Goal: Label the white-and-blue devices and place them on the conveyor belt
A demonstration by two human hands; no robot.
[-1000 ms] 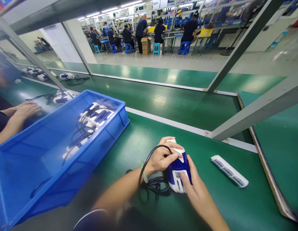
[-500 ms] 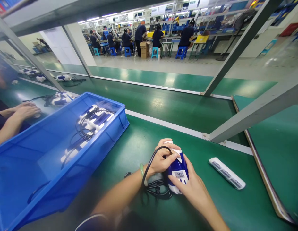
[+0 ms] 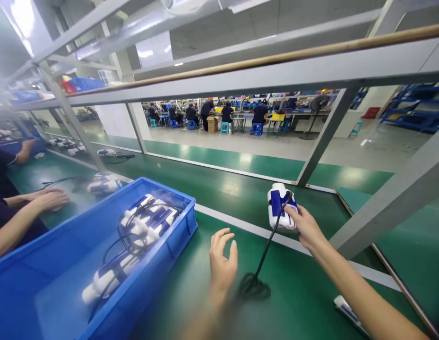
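My right hand (image 3: 306, 227) grips the lower right side of a white-and-blue corded device (image 3: 279, 208), held up over the white strip of the bench. Its kind I cannot make out; it has a rounded white end at the top. From it a black cord (image 3: 267, 248) hangs down to a blurred coil (image 3: 253, 286) above the green bench top. My left hand (image 3: 223, 262) is apart from the device, fingers curved and spread, with nothing in it. Left of that hand stands a blue bin (image 3: 169, 264) holding several similar devices (image 3: 148, 219) with black cords.
A white strip of labels (image 3: 348, 309) lies at lower right, partly behind my right forearm. Grey metal posts (image 3: 378, 198) rise from the bench. At far left, a co-worker's hands (image 3: 51, 198) are near more devices (image 3: 105, 183). Seated people work in the background.
My right hand has lifted the device forward and up, tilting it. My left hand has let go of it and drawn away. The view has tipped upward.
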